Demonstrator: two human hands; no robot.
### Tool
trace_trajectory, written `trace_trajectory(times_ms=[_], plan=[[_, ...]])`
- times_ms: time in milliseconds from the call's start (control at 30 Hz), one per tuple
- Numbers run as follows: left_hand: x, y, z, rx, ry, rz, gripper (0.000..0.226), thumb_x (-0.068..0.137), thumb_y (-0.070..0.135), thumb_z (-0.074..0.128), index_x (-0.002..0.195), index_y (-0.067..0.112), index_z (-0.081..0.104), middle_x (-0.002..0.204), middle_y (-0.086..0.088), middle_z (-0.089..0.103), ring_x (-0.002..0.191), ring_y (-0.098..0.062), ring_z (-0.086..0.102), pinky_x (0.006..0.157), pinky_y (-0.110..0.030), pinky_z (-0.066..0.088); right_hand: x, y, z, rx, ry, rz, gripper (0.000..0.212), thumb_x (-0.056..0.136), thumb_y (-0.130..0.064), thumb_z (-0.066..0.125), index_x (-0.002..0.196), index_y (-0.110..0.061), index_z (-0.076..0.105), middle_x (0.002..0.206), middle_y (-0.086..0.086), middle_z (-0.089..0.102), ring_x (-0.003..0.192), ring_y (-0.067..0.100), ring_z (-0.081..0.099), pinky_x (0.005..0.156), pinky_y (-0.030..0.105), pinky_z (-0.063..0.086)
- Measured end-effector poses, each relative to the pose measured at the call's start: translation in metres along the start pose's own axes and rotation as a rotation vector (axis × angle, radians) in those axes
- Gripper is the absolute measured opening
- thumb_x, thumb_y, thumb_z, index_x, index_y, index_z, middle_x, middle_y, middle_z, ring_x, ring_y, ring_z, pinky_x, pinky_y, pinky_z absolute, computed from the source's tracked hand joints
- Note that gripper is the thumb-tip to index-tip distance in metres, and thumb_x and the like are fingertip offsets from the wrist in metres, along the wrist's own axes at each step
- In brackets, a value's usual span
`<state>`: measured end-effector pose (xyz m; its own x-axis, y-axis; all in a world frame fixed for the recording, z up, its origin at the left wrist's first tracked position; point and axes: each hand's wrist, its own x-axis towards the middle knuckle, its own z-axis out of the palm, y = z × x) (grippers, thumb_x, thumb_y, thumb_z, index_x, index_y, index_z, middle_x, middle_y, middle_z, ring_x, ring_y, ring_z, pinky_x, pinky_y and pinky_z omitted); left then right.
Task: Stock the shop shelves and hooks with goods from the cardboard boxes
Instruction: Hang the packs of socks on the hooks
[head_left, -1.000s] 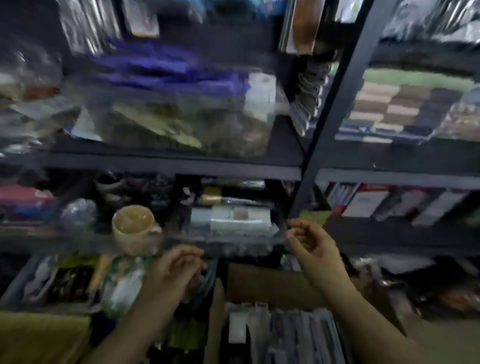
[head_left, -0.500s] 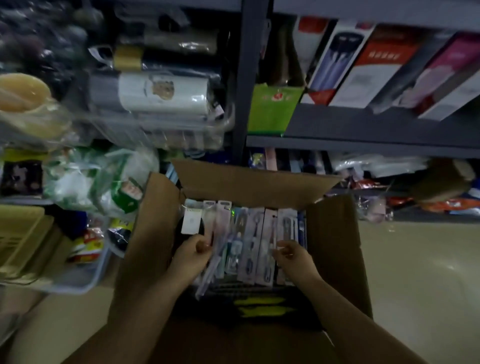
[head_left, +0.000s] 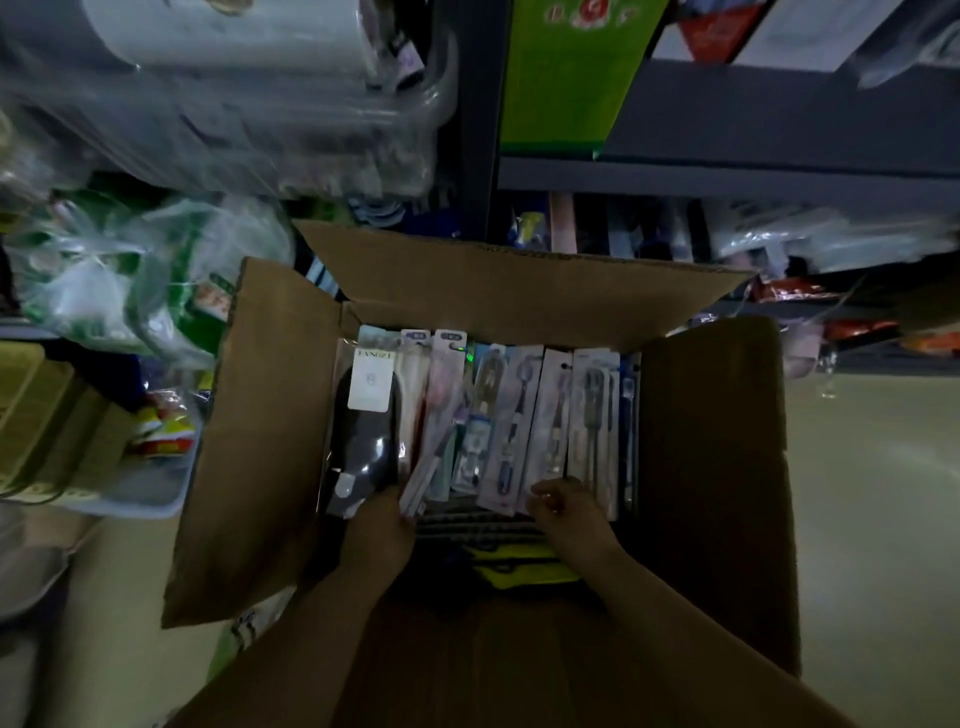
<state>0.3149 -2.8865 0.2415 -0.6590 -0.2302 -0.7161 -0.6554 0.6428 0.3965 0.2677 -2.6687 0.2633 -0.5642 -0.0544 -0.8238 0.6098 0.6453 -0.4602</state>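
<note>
An open cardboard box (head_left: 270, 415) stands on the floor below me. Inside it, several carded toothbrush packs (head_left: 550, 415) stand in a row. At the row's left end lies a dark oval item with a white label (head_left: 363, 441). My left hand (head_left: 382, 525) reaches into the box and grips the lower end of a tilted pink toothbrush pack (head_left: 441, 415), beside the dark item. My right hand (head_left: 563, 506) sits with bent fingers on the lower edges of the packs on the right; whether it grips one is hidden.
Dark metal shelves (head_left: 727, 171) rise behind the box, with a green carton (head_left: 566, 78) and boxed goods on them. Clear plastic bins (head_left: 260, 104) and bagged goods (head_left: 130, 270) crowd the left. Yellow trays (head_left: 31, 415) sit at the far left. Pale floor (head_left: 872, 519) lies to the right.
My view has dropped from the shelves to the box. Both hands have come down into it and now sit at the lower ends of the toothbrush packs.
</note>
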Motion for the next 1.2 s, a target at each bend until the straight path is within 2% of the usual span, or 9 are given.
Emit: trace_trajectory(times_ms=[67,133,233,333,433,633,833,967,1200], plan=[[0.001,-0.002,0.0,-0.037,0.009,-0.018,0.022,0.093,0.005,0.053,0.113,0.0,0.06,0.11,-0.018,0.065,0.103,-0.031,0.06,0.073,-0.021,0.037,0.0,0.001,0.006,-0.009,-0.008,0.012,0.024,0.099,-0.012,0.048,0.119,-0.001,0.057,0.105,0.011,0.058,0.076,0.002,0.047,0.085,0.006,0.043],[0.0,-0.001,-0.004,-0.113,0.008,-0.036,0.023,0.094,0.005,0.052,0.115,-0.001,0.059,0.11,-0.018,0.063,0.105,-0.031,0.059,0.074,-0.022,0.039,0.003,0.004,0.011,-0.019,-0.003,0.015,0.021,0.098,-0.016,0.05,0.114,-0.004,0.058,0.094,0.005,0.061,0.078,0.005,0.053,0.11,0.035,0.037],[-0.007,0.006,-0.016,-0.208,-0.019,-0.025,0.024,0.096,0.002,0.046,0.114,-0.009,0.058,0.109,-0.023,0.062,0.105,-0.035,0.058,0.08,-0.028,0.043,0.004,0.001,0.016,-0.003,-0.03,0.025,0.025,0.099,-0.021,0.05,0.12,-0.01,0.055,0.101,0.003,0.057,0.086,0.016,0.057,0.075,0.026,0.048],[-0.021,0.013,-0.031,-0.291,-0.034,0.008,0.023,0.097,0.003,0.043,0.114,0.005,0.058,0.095,-0.009,0.061,0.095,-0.026,0.057,0.079,-0.029,0.044,0.003,-0.002,0.019,0.005,-0.018,0.015,0.026,0.099,-0.021,0.049,0.122,-0.01,0.055,0.099,0.001,0.054,0.077,0.01,0.05,0.056,0.015,0.037],[-0.027,0.012,-0.042,-0.36,-0.038,-0.003,0.023,0.098,0.009,0.046,0.094,0.031,0.05,0.085,0.009,0.053,0.086,-0.014,0.057,0.073,-0.026,0.047,0.002,-0.004,0.018,-0.003,0.017,-0.006,0.026,0.099,-0.023,0.05,0.121,-0.013,0.055,0.092,-0.006,0.053,0.077,0.009,0.051,0.057,0.016,0.037],[-0.027,0.017,-0.03,-0.653,-0.224,-0.116,0.023,0.091,0.01,0.06,0.114,0.012,0.06,0.106,-0.008,0.067,0.101,-0.025,0.063,0.083,-0.033,0.053,0.004,-0.016,0.022,0.113,-0.048,0.054,0.03,0.099,-0.027,0.05,0.124,-0.012,0.056,0.114,0.006,0.063,0.093,0.019,0.062,0.076,0.029,0.056],[-0.022,0.026,-0.008,-0.695,-0.309,-0.089,0.011,0.092,0.006,0.058,0.092,0.016,0.063,0.087,-0.005,0.067,0.081,-0.015,0.062,0.07,-0.021,0.05,0.016,-0.041,0.046,0.441,-0.125,0.104,0.014,0.096,-0.018,0.057,0.109,-0.016,0.059,0.107,0.013,0.065,0.101,0.03,0.062,0.096,0.041,0.051],[-0.015,0.015,-0.014,-0.606,-0.229,-0.079,0.011,0.091,0.004,0.058,0.097,0.014,0.059,0.103,-0.009,0.065,0.089,-0.016,0.06,0.079,-0.025,0.051,0.03,-0.043,0.05,0.386,-0.062,0.137,0.011,0.093,-0.014,0.06,0.098,-0.006,0.066,0.096,0.016,0.064,0.09,0.028,0.06,0.091,0.044,0.052],[-0.001,-0.001,-0.056,-0.44,0.078,-0.105,0.032,0.093,0.006,0.053,0.125,0.008,0.052,0.111,-0.01,0.058,0.106,-0.027,0.057,0.081,-0.029,0.043,0.052,-0.034,0.04,0.075,0.116,0.102,0.032,0.094,-0.02,0.06,0.121,-0.003,0.059,0.108,0.017,0.065,0.096,0.031,0.061,0.088,0.036,0.052]])
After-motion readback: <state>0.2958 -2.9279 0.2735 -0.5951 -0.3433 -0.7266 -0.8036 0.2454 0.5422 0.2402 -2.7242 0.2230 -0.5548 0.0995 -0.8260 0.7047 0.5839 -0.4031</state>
